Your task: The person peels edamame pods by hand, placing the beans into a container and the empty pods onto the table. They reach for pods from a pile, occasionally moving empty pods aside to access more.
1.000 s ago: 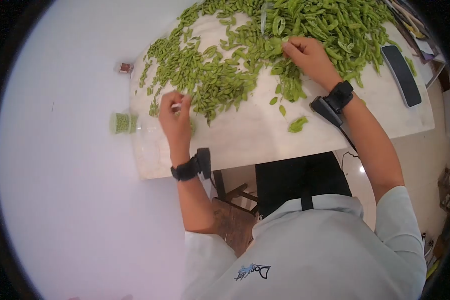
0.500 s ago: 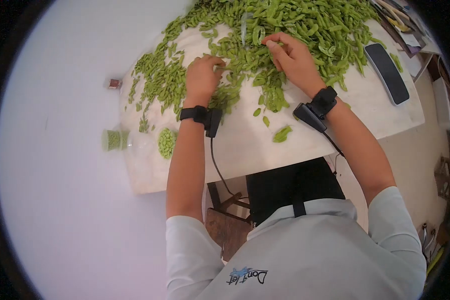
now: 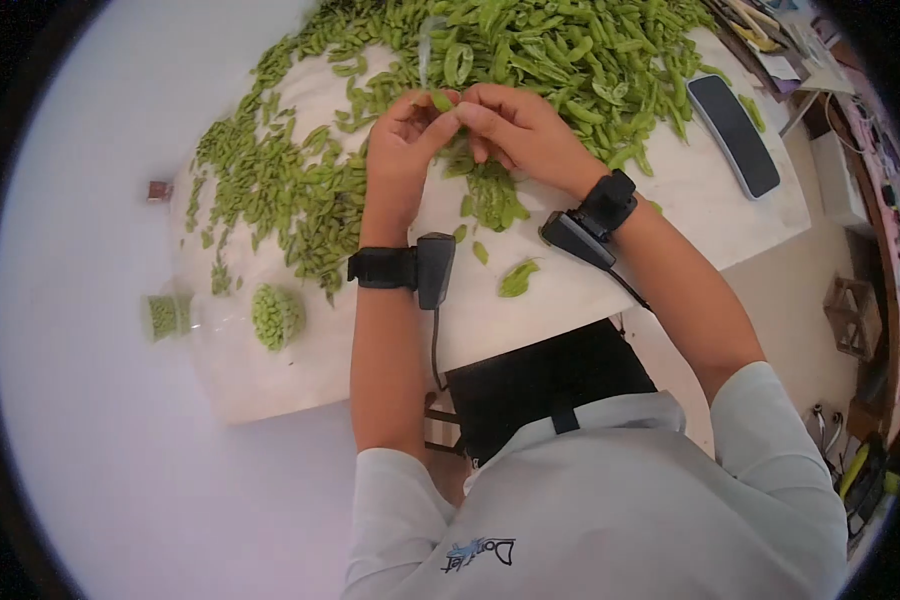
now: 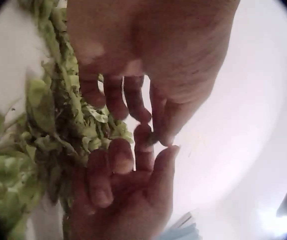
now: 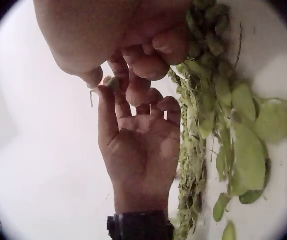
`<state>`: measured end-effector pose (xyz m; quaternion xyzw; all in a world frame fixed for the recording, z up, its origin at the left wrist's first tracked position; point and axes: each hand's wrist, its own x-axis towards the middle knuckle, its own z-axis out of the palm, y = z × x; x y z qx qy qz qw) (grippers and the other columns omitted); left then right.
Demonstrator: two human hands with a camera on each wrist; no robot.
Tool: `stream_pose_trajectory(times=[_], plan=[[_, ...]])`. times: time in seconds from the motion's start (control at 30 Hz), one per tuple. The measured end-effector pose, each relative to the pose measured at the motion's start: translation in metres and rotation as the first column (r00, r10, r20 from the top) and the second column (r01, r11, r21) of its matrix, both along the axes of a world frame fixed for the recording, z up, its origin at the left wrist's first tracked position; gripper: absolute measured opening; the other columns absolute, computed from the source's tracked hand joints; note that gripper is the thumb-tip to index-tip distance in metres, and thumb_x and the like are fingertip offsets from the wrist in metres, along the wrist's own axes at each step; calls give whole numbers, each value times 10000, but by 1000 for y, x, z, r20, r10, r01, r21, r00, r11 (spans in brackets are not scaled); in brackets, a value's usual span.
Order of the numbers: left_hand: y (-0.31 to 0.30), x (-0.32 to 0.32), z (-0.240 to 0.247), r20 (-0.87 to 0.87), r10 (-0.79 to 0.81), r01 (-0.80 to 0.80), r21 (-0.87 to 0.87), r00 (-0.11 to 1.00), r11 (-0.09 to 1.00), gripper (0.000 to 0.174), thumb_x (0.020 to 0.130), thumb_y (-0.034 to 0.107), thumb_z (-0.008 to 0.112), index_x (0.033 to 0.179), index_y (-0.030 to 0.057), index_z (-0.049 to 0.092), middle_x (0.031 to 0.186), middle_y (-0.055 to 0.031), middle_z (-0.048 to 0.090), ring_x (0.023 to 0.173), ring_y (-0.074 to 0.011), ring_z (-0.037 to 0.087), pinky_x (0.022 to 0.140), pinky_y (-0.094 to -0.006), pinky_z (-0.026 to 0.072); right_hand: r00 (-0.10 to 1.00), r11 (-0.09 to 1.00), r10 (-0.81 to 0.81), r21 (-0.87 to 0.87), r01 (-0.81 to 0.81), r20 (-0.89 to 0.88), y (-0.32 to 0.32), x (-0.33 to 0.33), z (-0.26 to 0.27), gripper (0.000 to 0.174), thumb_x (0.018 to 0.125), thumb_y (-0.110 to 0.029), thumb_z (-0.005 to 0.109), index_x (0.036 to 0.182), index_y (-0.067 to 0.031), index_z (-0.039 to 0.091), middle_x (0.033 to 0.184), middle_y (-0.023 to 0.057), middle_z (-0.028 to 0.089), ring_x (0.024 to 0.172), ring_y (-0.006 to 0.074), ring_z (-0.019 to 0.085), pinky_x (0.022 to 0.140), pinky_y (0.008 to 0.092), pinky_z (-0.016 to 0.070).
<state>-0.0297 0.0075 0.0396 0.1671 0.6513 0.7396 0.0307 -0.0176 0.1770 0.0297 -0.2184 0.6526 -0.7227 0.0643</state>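
Note:
My left hand [image 3: 398, 155] and right hand [image 3: 530, 135] meet over the near edge of the pods. Between their fingertips is one small green bean pod [image 3: 442, 102], pinched by thumb and fingers from both sides. In the right wrist view the pod [image 5: 112, 83] pokes out above the left thumb, a thin stem hanging beside it. The left wrist view shows the fingertips of both hands almost together, largely hiding the pod [image 4: 151, 140]. Around them lie loose small pods [image 3: 310, 190] on the left and a deep heap of larger pods [image 3: 580, 60] behind the right hand.
Shelled green beans [image 3: 275, 315] form a round mound at the left of the table [image 3: 370, 350]. A clear container with green contents [image 3: 165, 315] sits at the left edge. On the right lies a phone [image 3: 733, 135]. A few flat pods [image 3: 517, 279] lie near the front.
My left hand has moved from the left side of the table up to the right hand. The right hand has come down from the heap to meet it, and both now hold the pod.

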Motion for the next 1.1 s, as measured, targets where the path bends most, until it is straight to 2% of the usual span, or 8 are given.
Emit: stream_pose_trajectory(times=[0.03, 0.13, 0.17, 0.4, 0.5, 0.6, 0.7, 1.1], plan=[[-1, 2, -4, -5, -23, 23, 41, 1000, 999, 199, 851, 50, 602, 1041, -10, 596, 887, -21, 603, 797, -94, 552, 718, -232, 444, 1000, 1000, 4, 8, -4, -7, 1, 2, 1, 294, 950, -312, 499, 842, -51, 580, 614, -21, 525, 520, 42, 425, 481, 204, 351], [-8, 7, -13, 28, -38, 31, 215, 999, 976, 183, 857, 48, 586, 1029, -15, 602, 873, -33, 604, 785, -103, 562, 715, -236, 449, 999, 998, 45, 36, -46, 19, 1, 2, 1, 331, 950, -329, 495, 795, -47, 572, 603, -26, 511, 519, 40, 422, 475, 209, 347], [-15, 7, -14, -10, 5, -5, 39, 1000, 999, 200, 896, 58, 541, 1072, -34, 560, 922, -74, 596, 789, -140, 549, 746, -278, 457, 999, 998, 48, 50, -49, 20, 0, 2, 1, 339, 951, -330, 494, 785, -46, 577, 601, -28, 509, 519, 41, 423, 476, 208, 347], [-19, 6, -29, -69, 43, -35, 122, 997, 992, 133, 850, 66, 634, 962, -6, 624, 830, -34, 629, 718, -92, 559, 684, -230, 452, 995, 992, 74, 101, -81, 62, -4, 7, -1, 348, 942, -323, 515, 811, -32, 654, 600, -50, 492, 522, 30, 426, 476, 189, 342], [-19, 8, -29, -176, 189, -193, -2, 966, 981, 133, 860, 95, 636, 953, -1, 634, 814, -30, 629, 711, -98, 563, 676, -236, 454, 998, 993, 48, 102, -52, 47, -7, 8, -2, 352, 961, -323, 488, 833, -23, 621, 615, -59, 472, 513, 23, 392, 462, 185, 312], [-16, 8, -31, -252, 256, -268, -12, 933, 963, 152, 842, 113, 668, 948, 9, 643, 820, -29, 633, 713, -97, 570, 665, -231, 457, 995, 998, -1, 59, -5, 99, -7, 6, 2, 330, 926, -234, 554, 680, -15, 559, 536, -4, 486, 433, 60, 395, 414, 240, 338], [-15, 9, -30, -276, 306, -327, -31, 911, 945, 164, 838, 122, 678, 952, 10, 642, 827, -29, 635, 716, -97, 579, 658, -232, 467, 995, 995, -49, 90, 41, 88, -9, 8, 6, 289, 935, -220, 553, 730, -20, 592, 566, -26, 513, 442, 41, 451, 418, 202, 371], [1, 14, -30, -304, 411, -413, 61, 859, 909, 171, 850, 124, 669, 967, 8, 627, 816, -39, 633, 718, -105, 587, 663, -250, 482, 971, 968, -239, 77, 239, -8, -17, 15, 6, 217, 918, -173, 574, 860, 20, 656, 595, 17, 571, 477, 62, 518, 440, 224, 428]])
